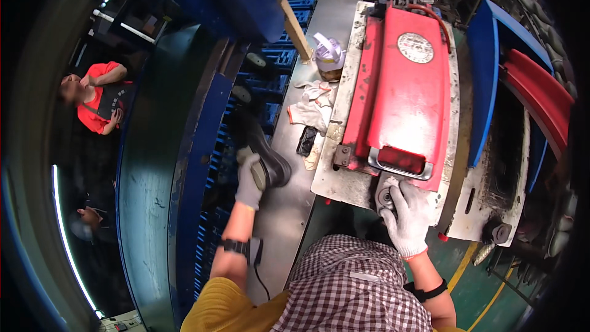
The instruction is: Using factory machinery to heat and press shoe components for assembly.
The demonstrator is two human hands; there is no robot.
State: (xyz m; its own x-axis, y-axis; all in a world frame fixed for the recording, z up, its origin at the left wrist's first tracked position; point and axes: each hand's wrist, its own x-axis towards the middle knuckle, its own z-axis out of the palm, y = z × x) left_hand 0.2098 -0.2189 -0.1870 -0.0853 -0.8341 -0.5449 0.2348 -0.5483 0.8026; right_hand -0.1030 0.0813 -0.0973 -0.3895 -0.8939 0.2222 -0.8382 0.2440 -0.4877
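Note:
My left hand (pixel 249 183), in a whitish knit glove, grips a black boot (pixel 268 158) by its olive-toned sole, over the edge of the metal bench. The boot lies tilted, its shaft toward the blue racks. My right hand (pixel 408 216), gloved the same way, is at the front of a red-lidded machine (pixel 409 98). Its thumb and fingers are bent about a round metal knob (pixel 385 196), which they partly cover. Above that hand sits the lid's metal handle (pixel 402 169); the lid is down on its pale plate.
On the metal bench (pixel 286 209) lie work gloves (pixel 312 107), a small black object (pixel 307 141) and a lilac-topped container (pixel 329 55). Blue slatted racks (pixel 206 233) run along the left. Another red-and-blue machine (pixel 491 166) stands at right. A person in red (pixel 101 98) is at far left.

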